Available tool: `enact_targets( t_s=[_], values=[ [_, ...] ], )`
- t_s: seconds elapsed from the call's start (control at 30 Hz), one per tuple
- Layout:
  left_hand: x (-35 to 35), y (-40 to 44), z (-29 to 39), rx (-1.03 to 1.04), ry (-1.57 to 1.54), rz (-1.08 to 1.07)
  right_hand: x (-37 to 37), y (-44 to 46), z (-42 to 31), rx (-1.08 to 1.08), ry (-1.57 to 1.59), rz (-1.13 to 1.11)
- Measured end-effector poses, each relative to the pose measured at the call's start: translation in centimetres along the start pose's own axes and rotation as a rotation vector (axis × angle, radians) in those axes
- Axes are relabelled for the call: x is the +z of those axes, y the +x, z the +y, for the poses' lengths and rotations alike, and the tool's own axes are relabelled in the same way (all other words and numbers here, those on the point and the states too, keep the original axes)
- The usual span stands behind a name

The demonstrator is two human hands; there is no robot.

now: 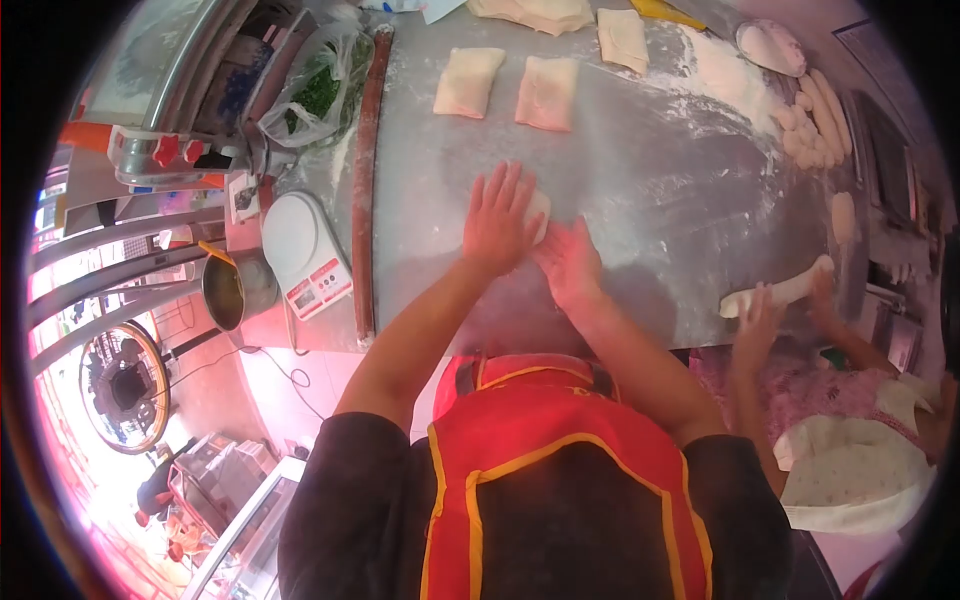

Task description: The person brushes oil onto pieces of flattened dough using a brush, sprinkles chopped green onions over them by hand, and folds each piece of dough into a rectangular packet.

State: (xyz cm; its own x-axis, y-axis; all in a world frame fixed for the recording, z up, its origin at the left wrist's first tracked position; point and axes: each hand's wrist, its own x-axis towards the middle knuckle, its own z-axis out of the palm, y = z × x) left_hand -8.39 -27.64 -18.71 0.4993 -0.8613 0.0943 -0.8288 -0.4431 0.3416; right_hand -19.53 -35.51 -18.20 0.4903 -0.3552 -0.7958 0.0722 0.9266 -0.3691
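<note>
A small pale piece of dough (540,212) lies on the floured grey worktop (430,200), partly hidden under my left hand (497,222). That hand rests flat, its fingers stretched forward, along the dough's left side. My right hand (571,266) is at the dough's near end, fingers extended and slightly blurred; whether it touches the dough I cannot tell. Farther up the worktop lie two folded, flattened dough rectangles, a left one (469,82) and a right one (547,93).
A brown wooden strip (369,190), a white kitchen scale (303,245) and a plastic bag of chopped greens (318,92) are on the left. Loose flour (730,75) and dough pieces (805,130) lie at right. A co-worker's hands (758,325) handle a long dough roll (775,290).
</note>
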Motion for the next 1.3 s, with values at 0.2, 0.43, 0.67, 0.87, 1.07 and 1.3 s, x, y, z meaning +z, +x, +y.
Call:
enact_targets(
  t_s=[0.2, 0.43, 0.67, 0.87, 1.07, 1.3],
  values=[
    [0.2, 0.2, -0.2, -0.050, 0.007, -0.025, 1.5, 3.0, -0.6, 0.081, -0.137, -0.005],
    [0.5, 0.3, 0.1, -0.045, 0.041, 0.005, 0.6, 4.4, -6.4, -0.133, -0.519, -0.021],
    [0.2, 0.5, 0.1, -0.063, 0.046, -0.005, 4.2, 6.3, -3.5, -0.180, -0.817, 0.110],
    [-0.5, -0.2, -0.8, -0.113, -0.142, 0.147, 4.1, 5.1, -8.3, -0.398, -1.413, -0.022],
    [0.2, -7.2, -3.7, -0.784, -0.799, 0.154, 3.3, 6.9, -2.9, -1.239, -1.403, -0.427],
    [0.3, -5.4, -0.7, -0.516, -0.587, 0.148, -1.3, -0.2, -0.7, -1.227, -1.390, -0.062]
  ],
)
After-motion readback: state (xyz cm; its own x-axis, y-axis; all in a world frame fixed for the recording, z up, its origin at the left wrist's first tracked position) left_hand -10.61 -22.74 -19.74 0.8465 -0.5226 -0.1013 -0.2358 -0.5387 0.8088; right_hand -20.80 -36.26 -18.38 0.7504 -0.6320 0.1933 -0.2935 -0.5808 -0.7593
